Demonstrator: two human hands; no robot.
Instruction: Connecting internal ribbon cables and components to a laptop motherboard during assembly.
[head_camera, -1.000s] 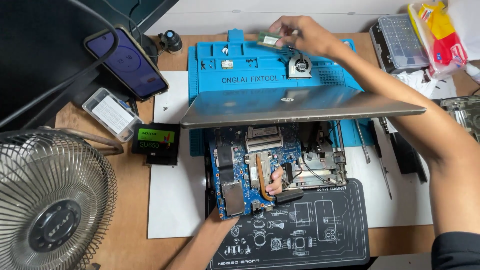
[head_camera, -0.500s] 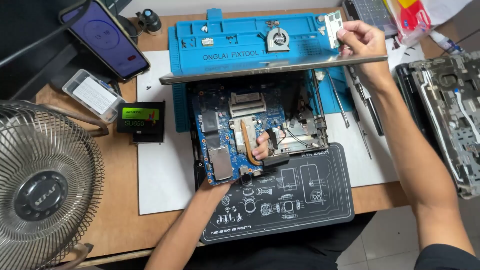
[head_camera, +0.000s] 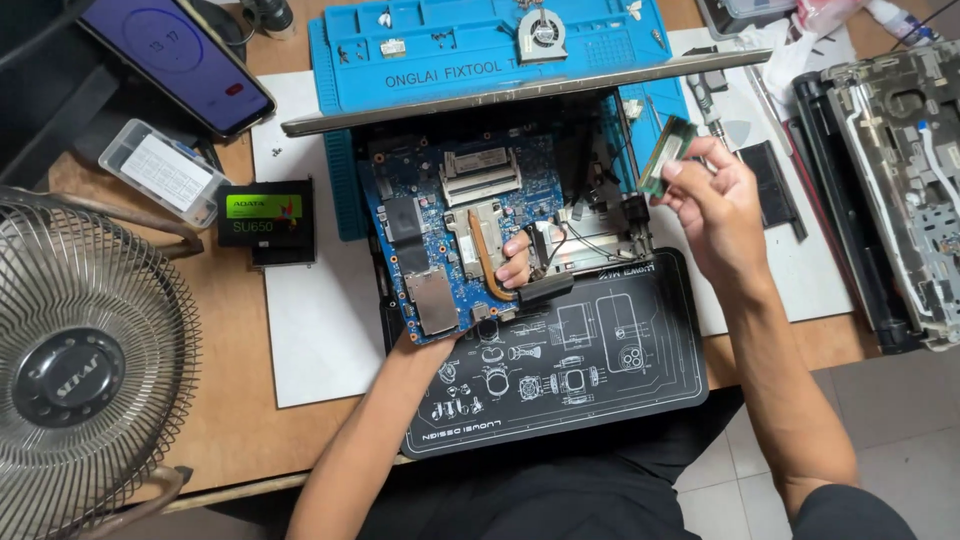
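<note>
Head view, only view. Opened laptop (head_camera: 500, 215) on the desk, blue board (head_camera: 440, 225) exposed, copper heat pipe (head_camera: 485, 250) curving across it, screen edge (head_camera: 520, 92) propped up behind.

Right hand (head_camera: 715, 205): a second ago it was stretched to the far blue mat (head_camera: 450, 45), up by the loose fan (head_camera: 541, 28); half a second ago it was at the screen's right corner. Now it is drawn back beside the laptop's right side, raised off the desk. Fingers pinched on a small green memory stick (head_camera: 665, 155), held tilted at its lower end. The stick is in the air, near the laptop's right edge, touching nothing else. My reading: it was fetched from the mat area and brought to the board; its slot (head_camera: 480, 165) sits empty near the top of the board.

Left hand (head_camera: 520, 262): unchanged across all three frames. Fingers curled, resting on the board beside the heat pipe, steadying the chassis. Grips nothing that I can make out.

Around: black mat (head_camera: 560, 350) under the laptop's near edge, fan cage (head_camera: 80, 360) far left, phone (head_camera: 175, 60), black drive (head_camera: 265, 220), second chassis (head_camera: 900, 180) far right.
</note>
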